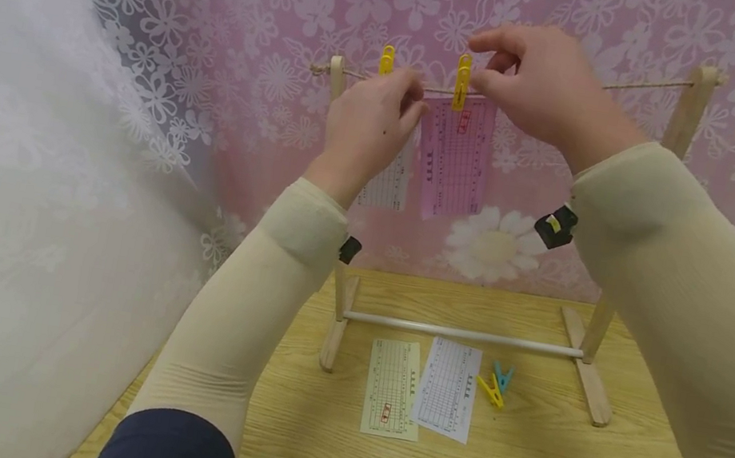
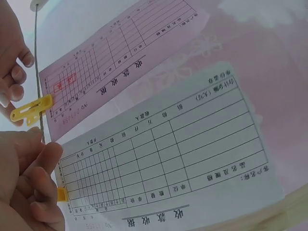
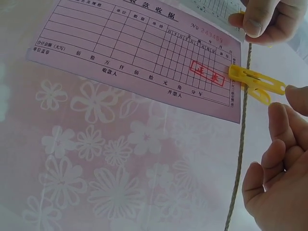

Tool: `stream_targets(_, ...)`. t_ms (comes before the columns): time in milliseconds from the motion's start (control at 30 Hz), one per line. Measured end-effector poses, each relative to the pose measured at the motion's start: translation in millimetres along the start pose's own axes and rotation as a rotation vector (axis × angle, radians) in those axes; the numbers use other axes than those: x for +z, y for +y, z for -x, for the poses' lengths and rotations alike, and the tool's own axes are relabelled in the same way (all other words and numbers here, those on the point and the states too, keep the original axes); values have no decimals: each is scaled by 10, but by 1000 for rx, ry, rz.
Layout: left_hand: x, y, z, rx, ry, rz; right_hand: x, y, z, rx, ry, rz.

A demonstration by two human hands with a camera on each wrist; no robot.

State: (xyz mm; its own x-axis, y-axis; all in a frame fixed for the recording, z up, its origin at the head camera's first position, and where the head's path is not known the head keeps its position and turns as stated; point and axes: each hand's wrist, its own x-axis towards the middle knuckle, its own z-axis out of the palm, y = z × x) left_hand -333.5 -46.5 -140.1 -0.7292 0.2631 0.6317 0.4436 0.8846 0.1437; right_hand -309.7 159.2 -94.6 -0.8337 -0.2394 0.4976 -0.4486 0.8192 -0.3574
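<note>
My right hand is at the yellow plastic clothespin that pins the pink printed receipt slip to the twisted tan rope. Its thumb and forefinger are spread apart, the thumb tip just beside the clothespin; I cannot tell whether they touch. The slip hangs below the rope, a red stamp near its upper edge.

My left hand is at the rope between the two pegs there, thumb and forefinger close to it; I cannot tell whether they pinch it. Beside the pink slip, partly behind this hand, a white printed receipt slip hangs from a second yellow plastic peg.

The rope runs between the posts of a pale wooden stand. In front of it, on the wood-grained desk, a pale yellow red-stamped slip and another white slip lie side by side, near a loose yellow clip and a teal clip.
</note>
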Motion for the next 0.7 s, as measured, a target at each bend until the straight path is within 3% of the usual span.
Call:
stream_targets(133,13,-6,59,27,-23,62,5,19,103,-32,5,5)
stream_targets(400,85,-87,270,130,16,190,37,145,344,-135,10,-33)
stream_targets(700,242,-138,536,183,-48,295,100,394,652,-136,11,-49)
